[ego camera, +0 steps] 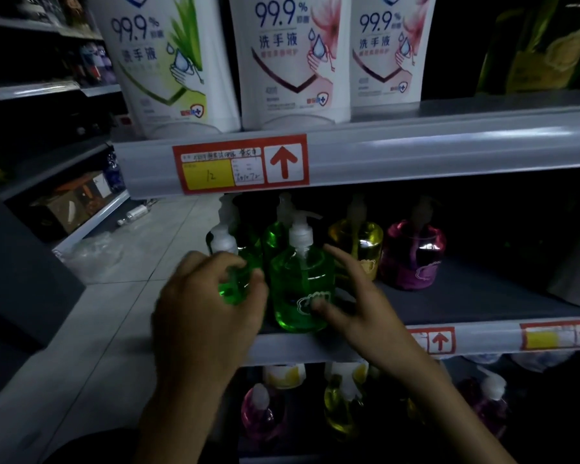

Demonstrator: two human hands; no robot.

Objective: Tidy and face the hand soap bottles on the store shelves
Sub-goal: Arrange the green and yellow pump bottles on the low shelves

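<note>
On the middle shelf stand several pump bottles of hand soap. My left hand curls its fingers round a green bottle at the shelf's left end. Beside it stands a second green bottle at the front edge, its white label facing me. My right hand has its thumb on that label and its fingers spread along the bottle's right side. More green bottles stand behind. A yellow bottle and a pink bottle stand further right.
Large white soap refill pouches fill the shelf above, over a red price tag. The lower shelf holds pink and yellow bottles. The grey floor lies to the left, with another shelving unit beyond.
</note>
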